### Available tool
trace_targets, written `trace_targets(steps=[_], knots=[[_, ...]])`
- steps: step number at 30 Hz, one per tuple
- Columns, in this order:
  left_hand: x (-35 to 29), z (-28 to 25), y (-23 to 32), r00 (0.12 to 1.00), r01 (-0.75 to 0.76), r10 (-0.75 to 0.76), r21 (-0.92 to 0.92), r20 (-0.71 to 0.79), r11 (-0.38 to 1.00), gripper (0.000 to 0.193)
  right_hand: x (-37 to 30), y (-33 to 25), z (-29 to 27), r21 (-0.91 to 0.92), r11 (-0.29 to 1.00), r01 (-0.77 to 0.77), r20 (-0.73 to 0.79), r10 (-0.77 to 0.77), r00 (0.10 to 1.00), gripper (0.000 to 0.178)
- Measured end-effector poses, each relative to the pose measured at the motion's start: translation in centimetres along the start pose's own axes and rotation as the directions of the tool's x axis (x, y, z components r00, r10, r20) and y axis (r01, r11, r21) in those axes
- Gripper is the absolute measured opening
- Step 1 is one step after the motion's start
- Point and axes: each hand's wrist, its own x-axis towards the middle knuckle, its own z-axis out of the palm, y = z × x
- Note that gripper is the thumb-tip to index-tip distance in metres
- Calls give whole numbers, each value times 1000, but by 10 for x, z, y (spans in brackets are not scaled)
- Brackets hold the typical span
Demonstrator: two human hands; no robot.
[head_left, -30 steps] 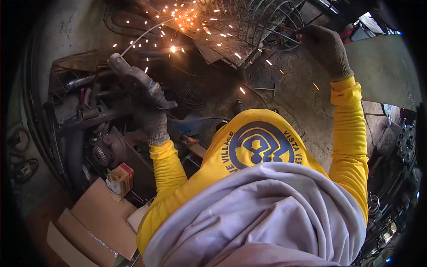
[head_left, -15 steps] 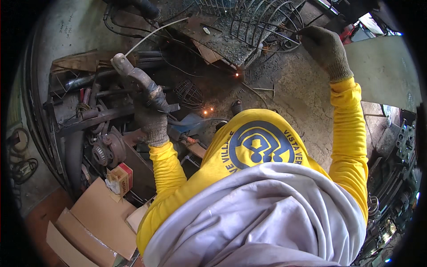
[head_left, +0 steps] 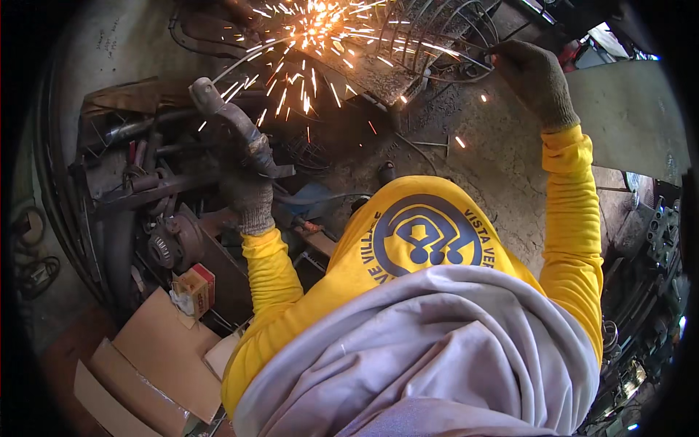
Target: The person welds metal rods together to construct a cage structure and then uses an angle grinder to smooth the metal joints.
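My gloved left hand (head_left: pixel 246 200), left of centre, is wrapped around an electrode holder (head_left: pixel 231 120), whose thin welding electrode (head_left: pixel 247 57) runs up into bright sparks (head_left: pixel 320 25) at the upper middle; their glare hides its tip. At the upper right, my gloved right hand (head_left: pixel 537 86) pinches the edge of a curved wire frame (head_left: pixel 416 36), which lies at the upper middle on a dark worktable (head_left: pixel 375 81). A cable (head_left: pixel 324 197) crosses below the holder. Metal bars (head_left: pixel 156 191) crowd the left, with a ribbed round machine part (head_left: pixel 169 244), a small carton (head_left: pixel 195 290) and cardboard sheets (head_left: pixel 171 349) toward the lower left. A pale panel (head_left: pixel 630 120) stands at the upper right. Grey cloth (head_left: pixel 415 342) blocks my lower middle view.
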Motion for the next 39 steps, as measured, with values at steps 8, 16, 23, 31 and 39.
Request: trace_targets(steps=[8,16,23,31,39], knots=[[-11,-61,-23,983,-184,182,154,27,971,38,1,0,0,29,999,-14,27,13,1000,24],[-22,-104,-64,993,16,58,-602,103,798,35,0,-2,-5,-73,996,50,-2,-51,999,24],[-26,-152,-55,945,216,-281,323,168,921,27,0,-9,-9,-80,997,-11,31,14,999,21],[-16,-123,-77,935,300,-244,-208,258,931,27,0,-8,-10,-25,1000,-6,48,7,999,21],[-6,-114,-75,884,446,-331,-380,330,811,28,0,-6,-9,-29,1000,4,47,-2,999,21]])
